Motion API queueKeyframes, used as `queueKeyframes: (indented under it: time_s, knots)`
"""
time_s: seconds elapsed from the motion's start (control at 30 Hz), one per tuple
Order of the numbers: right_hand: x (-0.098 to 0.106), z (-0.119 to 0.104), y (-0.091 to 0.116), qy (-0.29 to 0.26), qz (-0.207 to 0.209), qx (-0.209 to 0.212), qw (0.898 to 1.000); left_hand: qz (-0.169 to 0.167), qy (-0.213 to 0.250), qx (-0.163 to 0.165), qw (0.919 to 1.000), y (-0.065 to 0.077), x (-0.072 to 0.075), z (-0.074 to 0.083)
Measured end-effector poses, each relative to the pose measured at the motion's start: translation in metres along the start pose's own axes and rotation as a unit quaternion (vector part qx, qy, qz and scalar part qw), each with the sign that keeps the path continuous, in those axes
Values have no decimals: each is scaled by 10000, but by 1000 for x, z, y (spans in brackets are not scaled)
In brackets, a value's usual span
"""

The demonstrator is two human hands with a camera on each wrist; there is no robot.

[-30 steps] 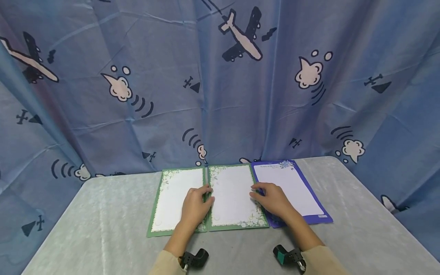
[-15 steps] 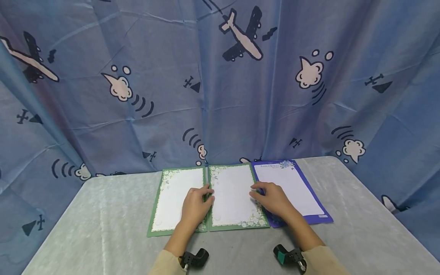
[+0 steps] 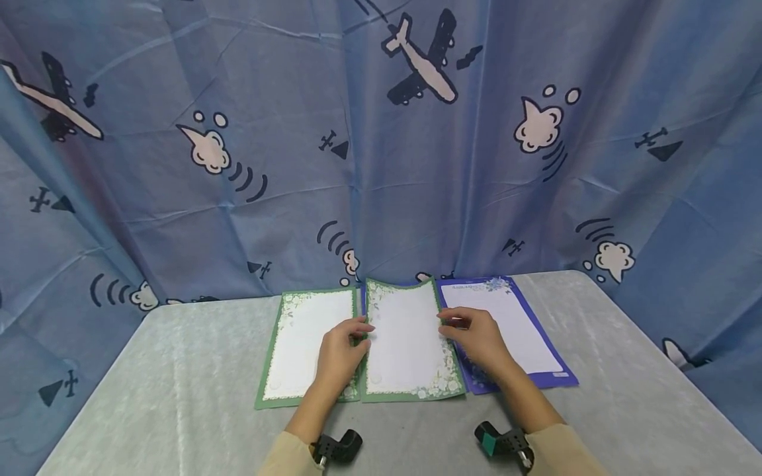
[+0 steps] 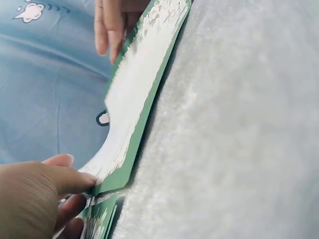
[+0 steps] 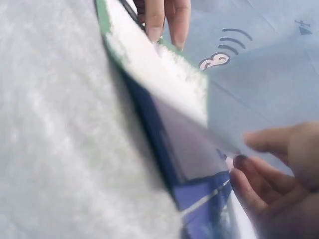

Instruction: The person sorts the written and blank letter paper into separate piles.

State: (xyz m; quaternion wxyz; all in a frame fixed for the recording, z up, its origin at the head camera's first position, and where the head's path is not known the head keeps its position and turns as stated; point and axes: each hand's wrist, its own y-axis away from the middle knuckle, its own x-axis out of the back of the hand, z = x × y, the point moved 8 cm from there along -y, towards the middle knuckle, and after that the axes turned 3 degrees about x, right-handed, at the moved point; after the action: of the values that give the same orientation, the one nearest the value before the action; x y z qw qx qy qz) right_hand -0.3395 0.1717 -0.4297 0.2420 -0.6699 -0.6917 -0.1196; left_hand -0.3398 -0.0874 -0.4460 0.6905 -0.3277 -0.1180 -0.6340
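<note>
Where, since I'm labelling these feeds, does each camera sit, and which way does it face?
Head: on the head, facing forward and down over the table, middle green-bordered sheet and curtain; left hand, right hand and sleeves show.
Left wrist: on that wrist, facing rightward across the sheet; left hand close at lower left, right hand at the top.
Right wrist: on that wrist, facing leftward across the sheet; right hand close at lower right, left hand at the top.
Both wrist views share sheet, table, curtain and hands.

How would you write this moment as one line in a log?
left fingers: pinch left edge of middle green-bordered sheet | right fingers: pinch its right edge | sheet: bowed, right side raised | beneath: blue-bordered sheet
</note>
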Motion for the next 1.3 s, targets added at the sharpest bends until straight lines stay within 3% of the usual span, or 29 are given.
queueKeyframes:
  time_s: [0.23, 0.63, 0.9, 1.1, 1.3]
  knots:
    - [-1, 9, 2, -137, 50, -319, 9994, -21, 249, 53, 9997, 0, -2, -3]
    - [1, 8, 0, 112, 281, -326, 9990, -309, 345, 231, 9987, -1, -5, -3]
    - [-9, 2, 1, -419, -424, -105, 9982, -367, 1076, 573, 9919, -4, -2, -6]
    - [-8, -3, 1, -547, -581, 40, 9968, -469, 1619, 665, 9834, -6, 2, -3]
    - [-8, -15, 2, -743, -835, 392, 9930, -658, 1699, 648, 9811, -6, 6, 9]
